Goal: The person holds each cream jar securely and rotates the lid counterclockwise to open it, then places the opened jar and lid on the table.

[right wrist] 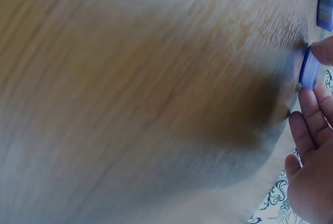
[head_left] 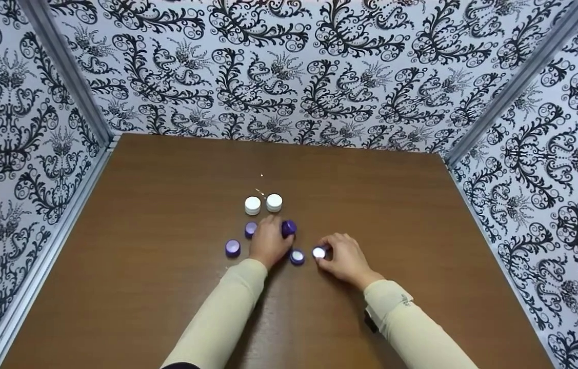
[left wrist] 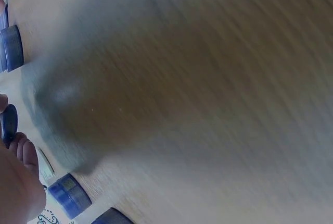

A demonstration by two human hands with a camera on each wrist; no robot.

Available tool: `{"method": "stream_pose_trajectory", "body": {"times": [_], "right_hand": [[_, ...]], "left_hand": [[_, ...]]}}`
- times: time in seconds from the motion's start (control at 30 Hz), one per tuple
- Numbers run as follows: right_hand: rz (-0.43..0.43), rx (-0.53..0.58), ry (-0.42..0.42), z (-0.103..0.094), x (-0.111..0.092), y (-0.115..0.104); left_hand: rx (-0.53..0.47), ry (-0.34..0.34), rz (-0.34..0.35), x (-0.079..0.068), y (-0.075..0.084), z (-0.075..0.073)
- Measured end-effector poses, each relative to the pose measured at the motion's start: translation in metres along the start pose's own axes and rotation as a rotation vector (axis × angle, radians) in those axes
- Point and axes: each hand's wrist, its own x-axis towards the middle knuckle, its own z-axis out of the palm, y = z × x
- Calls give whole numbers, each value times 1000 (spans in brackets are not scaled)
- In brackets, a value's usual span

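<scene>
My left hand point(head_left: 270, 242) pinches a small round purple jar point(head_left: 289, 227) between thumb and fingers, and the left wrist view shows its dark side edge point(left wrist: 9, 125). Thumb and fingers of my right hand point(head_left: 346, 260) grip another low purple jar with a white top point(head_left: 319, 252), which is at the tabletop. Between the hands stands a second white-topped purple jar point(head_left: 297, 257), touched by neither. To the left of my left hand are a lilac-topped purple jar point(head_left: 233, 248) and another one point(head_left: 251, 229), the latter close to the fingers.
Beyond my left hand, a white jar point(head_left: 253, 205) stands beside another white jar point(head_left: 274, 203). The brown wooden table point(head_left: 371, 200) is bounded by patterned black-and-white walls point(head_left: 278, 77) at the back and both sides. Small light specks lie behind the white jars.
</scene>
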Motion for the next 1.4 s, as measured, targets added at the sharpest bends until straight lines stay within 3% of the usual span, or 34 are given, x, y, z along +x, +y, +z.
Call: {"method": "stream_pose_trajectory", "body": {"times": [0.4,0.63,1.4], "right_hand": [[-4,-26,-25,0,1,-1],[6,-47,-30,-1,2,-1],[14,-47,-58,-14,11,-9]], "left_hand": [[-31,-19,-31,-2,-1,-4],[-34,12,8,-2,-1,-7],[-18,-12,20,-5,0,-12]]}}
